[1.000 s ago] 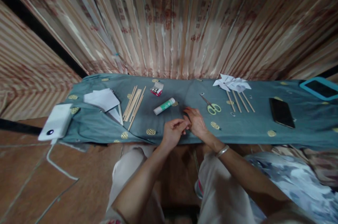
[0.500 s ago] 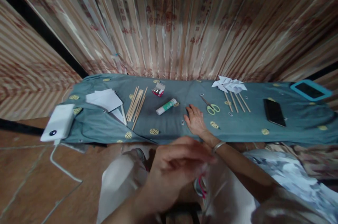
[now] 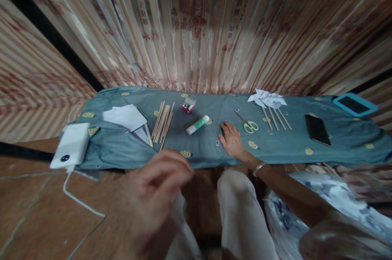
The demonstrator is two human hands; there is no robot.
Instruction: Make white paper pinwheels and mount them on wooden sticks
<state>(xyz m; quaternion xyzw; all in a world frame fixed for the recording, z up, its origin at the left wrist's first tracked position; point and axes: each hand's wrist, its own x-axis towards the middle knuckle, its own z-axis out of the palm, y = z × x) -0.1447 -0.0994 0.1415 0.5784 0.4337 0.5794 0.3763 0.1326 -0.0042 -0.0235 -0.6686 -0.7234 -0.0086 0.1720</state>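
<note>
Right hand (image 3: 232,141) lying palm down on the grey-blue cloth with yellow round patterns (image 3: 196,145), fingers spread flat and loosely apart, holding nothing; silver bangle (image 3: 259,168) on its wrist at the near cloth edge. Fingertips pointing toward the far side, just beside a tiny metal clip (image 3: 217,143) on the cloth, left of the thumb, apart from it. Near the fingertips, slightly further away, a white glue stick with green label (image 3: 198,124) lying on its side, and on the other side small scissors with pale green handles (image 3: 247,123). Left hand (image 3: 153,198) raised close to the camera, off the cloth, strongly blurred; fingers half curled, cannot tell whether anything is pinched in them. Further left on the cloth a bundle of thin wooden sticks (image 3: 163,123), a pile of white paper sheets (image 3: 125,116) and a small red and white open box (image 3: 187,106). On the right part white folded paper pinwheels on wooden sticks (image 3: 269,103) and a black phone (image 3: 317,128).
</note>
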